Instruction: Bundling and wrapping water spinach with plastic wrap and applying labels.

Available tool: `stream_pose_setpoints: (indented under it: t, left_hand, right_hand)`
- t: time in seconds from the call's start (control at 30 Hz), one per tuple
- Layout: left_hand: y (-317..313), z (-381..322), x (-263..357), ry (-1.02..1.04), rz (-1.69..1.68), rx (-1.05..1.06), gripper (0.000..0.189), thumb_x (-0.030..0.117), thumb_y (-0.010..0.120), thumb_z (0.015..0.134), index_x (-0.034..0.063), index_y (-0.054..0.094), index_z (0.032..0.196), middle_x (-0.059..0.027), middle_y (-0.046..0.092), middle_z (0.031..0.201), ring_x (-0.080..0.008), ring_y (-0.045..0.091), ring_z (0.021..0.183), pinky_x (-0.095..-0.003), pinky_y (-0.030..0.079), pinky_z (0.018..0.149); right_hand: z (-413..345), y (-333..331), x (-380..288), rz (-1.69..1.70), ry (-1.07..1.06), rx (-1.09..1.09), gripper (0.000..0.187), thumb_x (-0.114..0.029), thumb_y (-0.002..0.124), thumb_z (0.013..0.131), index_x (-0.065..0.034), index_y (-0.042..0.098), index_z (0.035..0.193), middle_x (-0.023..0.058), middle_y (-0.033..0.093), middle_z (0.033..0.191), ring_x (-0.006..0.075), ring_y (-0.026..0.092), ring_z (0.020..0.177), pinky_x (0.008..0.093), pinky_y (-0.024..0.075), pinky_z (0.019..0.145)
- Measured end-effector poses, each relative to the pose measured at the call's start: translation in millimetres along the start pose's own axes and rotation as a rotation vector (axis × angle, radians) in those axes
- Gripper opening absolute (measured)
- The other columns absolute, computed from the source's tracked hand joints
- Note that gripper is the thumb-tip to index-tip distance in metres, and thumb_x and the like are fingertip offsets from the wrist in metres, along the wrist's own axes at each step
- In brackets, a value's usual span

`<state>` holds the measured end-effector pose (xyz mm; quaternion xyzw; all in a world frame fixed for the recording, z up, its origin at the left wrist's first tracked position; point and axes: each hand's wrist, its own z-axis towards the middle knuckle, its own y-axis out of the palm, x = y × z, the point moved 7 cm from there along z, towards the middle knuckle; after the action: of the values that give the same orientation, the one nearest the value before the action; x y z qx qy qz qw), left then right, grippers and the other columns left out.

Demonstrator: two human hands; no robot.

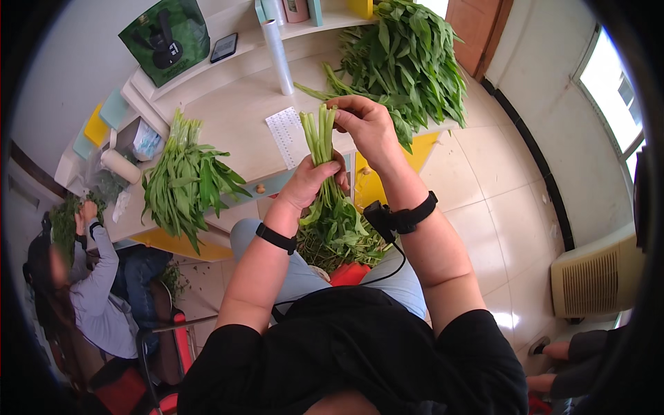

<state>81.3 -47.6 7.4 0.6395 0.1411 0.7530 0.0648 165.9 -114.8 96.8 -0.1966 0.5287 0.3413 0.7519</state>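
My left hand [314,179] is closed around a small bunch of leafy green vegetable stalks [320,137], upright with the cut ends up and the leaves hanging below. At the top of the same stalks is my right hand [365,124], its thumb and forefinger pinched at a stem end. Behind it, a large heap of leafy greens [410,62] covers the desk's right end. To the left lies a bundle of greens [181,171], its leaves over the desk edge. A sheet of small labels [288,136] rests on the desk beyond my left hand.
A roll of clear film [278,57] stands on the desk [233,111], near a phone [224,47] and a green bag [166,41] on the shelf. Trimmed greens [337,249] lie between my knees. Another person [101,295] sits at left handling greens; someone's legs [576,358] show lower right.
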Motion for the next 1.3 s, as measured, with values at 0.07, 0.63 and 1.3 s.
stream_pose_setpoints:
  t: [0.07,0.63,1.3]
  left_hand:
    - [-2,0,-1,0.001,0.01,0.008,0.022,0.025,0.059,0.085,0.0051,0.051,0.086,-0.0039,0.053,0.065,-0.0168,0.057,0.06,-0.032,0.051,0.064]
    - [-6,-1,-10,-0.07,0.02,0.035,0.016,0.02,0.058,0.087,0.0056,0.051,0.088,-0.0035,0.052,0.064,-0.0159,0.054,0.058,-0.0335,0.05,0.064]
    - [-8,4,-18,-0.132,0.17,0.123,0.017,0.02,0.055,0.088,0.006,0.05,0.079,-0.0015,0.049,0.063,-0.0117,0.05,0.052,-0.0259,0.043,0.053]
  right_hand:
    - [0,0,-1,-0.021,0.0,-0.007,0.021,-0.008,0.059,0.087,0.001,0.063,0.105,0.003,0.065,0.085,0.0086,0.057,0.075,0.0231,0.0483,0.071]
    - [2,24,-35,-0.63,-0.345,-0.247,0.017,-0.011,0.059,0.082,-0.0016,0.056,0.096,0.017,0.058,0.093,0.0358,0.057,0.089,0.04,0.0462,0.079]
    - [0,20,20,-0.242,0.194,-0.233,0.038,-0.034,0.075,0.074,-0.0009,0.06,0.083,0.0024,0.058,0.064,0.0112,0.054,0.057,0.0277,0.0475,0.056]
